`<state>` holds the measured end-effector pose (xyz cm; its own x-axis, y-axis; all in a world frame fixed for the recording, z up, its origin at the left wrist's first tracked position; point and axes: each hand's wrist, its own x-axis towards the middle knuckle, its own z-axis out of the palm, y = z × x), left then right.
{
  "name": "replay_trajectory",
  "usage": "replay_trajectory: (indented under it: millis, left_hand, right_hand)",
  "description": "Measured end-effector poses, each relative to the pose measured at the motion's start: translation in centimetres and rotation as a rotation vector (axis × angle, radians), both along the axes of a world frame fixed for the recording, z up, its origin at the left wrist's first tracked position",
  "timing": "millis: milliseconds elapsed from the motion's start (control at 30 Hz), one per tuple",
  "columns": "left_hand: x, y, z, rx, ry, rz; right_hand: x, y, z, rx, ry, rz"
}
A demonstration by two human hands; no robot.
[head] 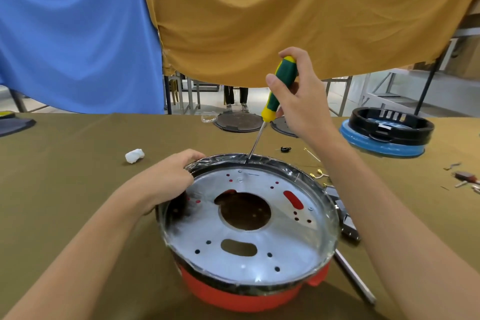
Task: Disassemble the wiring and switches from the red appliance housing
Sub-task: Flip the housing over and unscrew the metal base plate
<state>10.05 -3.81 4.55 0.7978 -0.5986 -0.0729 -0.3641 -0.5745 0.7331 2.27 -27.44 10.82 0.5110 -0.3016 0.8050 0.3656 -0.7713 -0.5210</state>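
The red appliance housing point(249, 296) stands on the olive-covered table in front of me, with a black rim and a silver metal plate point(280, 239) full of holes inside it. My left hand point(171, 176) grips the rim at the far left. My right hand point(296, 96) holds a green and yellow screwdriver point(279, 86) by its handle, above the far side of the housing. The screwdriver's shaft slants down and its tip meets the inner rim at the back. Wires with yellow terminals point(318, 176) lie on the table just right of the housing.
A white wad point(134, 156) lies at the left. Two dark round plates point(239, 122) sit at the table's far edge. A black ring on a blue base point(387, 135) stands at the far right. Small parts point(465, 176) lie at the right, a metal bar point(355, 278) near the housing.
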Motion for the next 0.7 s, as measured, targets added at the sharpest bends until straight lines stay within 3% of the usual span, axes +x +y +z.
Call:
replay_trajectory:
  millis: [233, 433, 700]
  left_hand:
    - [-0.6, 0.0, -0.4, 0.109, -0.258, -0.226]
    - [-0.5, -0.6, -0.2, 0.279, -0.285, -0.224]
    - [-0.4, -0.7, -0.3, 0.284, -0.290, -0.226]
  right_hand:
    - [0.1, 0.8, -0.3, -0.012, 0.037, 0.046]
    - [0.1, 1.1, -0.4, -0.027, 0.050, 0.046]
    - [0.1, 1.2, -0.7, -0.018, 0.072, 0.055]
